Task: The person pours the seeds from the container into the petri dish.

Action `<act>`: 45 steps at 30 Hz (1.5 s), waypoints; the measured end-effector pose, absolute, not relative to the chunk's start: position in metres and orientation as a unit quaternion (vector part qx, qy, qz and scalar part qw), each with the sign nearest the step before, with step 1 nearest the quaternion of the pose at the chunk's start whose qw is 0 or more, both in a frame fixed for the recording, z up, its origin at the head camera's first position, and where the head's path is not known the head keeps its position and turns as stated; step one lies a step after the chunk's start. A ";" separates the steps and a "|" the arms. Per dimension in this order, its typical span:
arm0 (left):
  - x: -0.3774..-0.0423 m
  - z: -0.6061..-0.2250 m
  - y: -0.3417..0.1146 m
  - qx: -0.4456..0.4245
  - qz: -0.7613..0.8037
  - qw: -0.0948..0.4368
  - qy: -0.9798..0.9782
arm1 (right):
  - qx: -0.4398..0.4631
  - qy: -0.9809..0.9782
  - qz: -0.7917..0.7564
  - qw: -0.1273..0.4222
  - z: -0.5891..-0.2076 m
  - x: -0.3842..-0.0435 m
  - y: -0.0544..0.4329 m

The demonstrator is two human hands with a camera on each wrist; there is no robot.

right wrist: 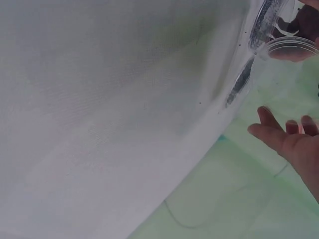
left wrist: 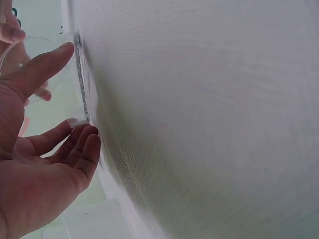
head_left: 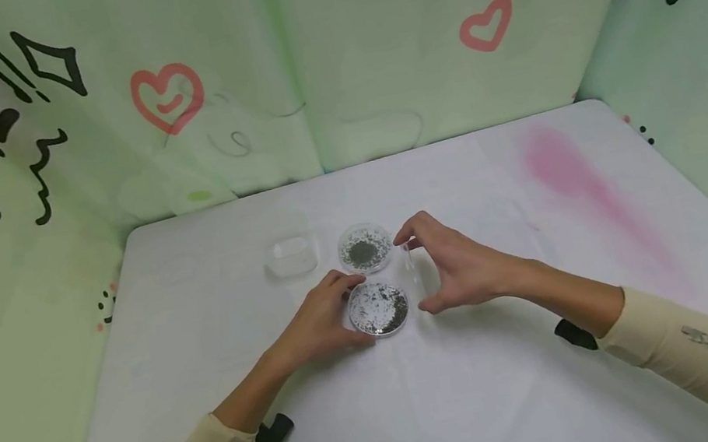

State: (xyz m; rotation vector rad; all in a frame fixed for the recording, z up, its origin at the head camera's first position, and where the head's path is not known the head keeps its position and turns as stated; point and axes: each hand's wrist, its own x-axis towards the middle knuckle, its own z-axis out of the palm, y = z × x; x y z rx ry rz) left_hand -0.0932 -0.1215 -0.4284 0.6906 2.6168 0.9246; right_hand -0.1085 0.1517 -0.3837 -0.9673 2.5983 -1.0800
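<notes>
Around the near petri dish (head_left: 378, 309), my left hand (head_left: 323, 319) curls, fingertips on its far side and thumb at the near edge. Dark grains like metal filings lie scattered in that dish, thickest at its right. My right hand (head_left: 456, 260) grips a clear round lid (head_left: 415, 273) between fingers and thumb, standing on edge right of the dish. The right wrist view shows the lid's ridged rim (right wrist: 293, 41) side-on. Just behind sits a second petri dish (head_left: 364, 249), with a dark clump of grains in its middle.
To the left of the far dish stands a small clear plastic box (head_left: 291, 256). A white cloth covers the table (head_left: 396, 419), with a pink stain (head_left: 573, 174) at the right. Green curtains (head_left: 367, 53) with drawn hearts and writing hang behind and at both sides.
</notes>
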 end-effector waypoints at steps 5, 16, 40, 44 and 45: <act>-0.094 -0.429 -0.120 0.235 0.325 0.143 0.905 | -0.345 0.863 -0.354 0.106 -0.386 -0.109 0.142; -0.094 -0.429 -0.120 0.245 0.338 0.133 0.899 | -0.381 0.857 -0.320 0.135 -0.399 -0.110 0.124; -0.088 -0.426 -0.121 0.235 0.338 0.148 0.899 | -0.415 0.862 -0.256 0.137 -0.404 -0.101 0.108; -0.084 -0.419 -0.127 0.238 0.337 0.139 0.900 | -0.419 0.863 -0.249 0.130 -0.406 -0.100 0.108; -0.082 -0.417 -0.129 0.239 0.336 0.135 0.901 | -0.420 0.864 -0.247 0.127 -0.407 -0.100 0.109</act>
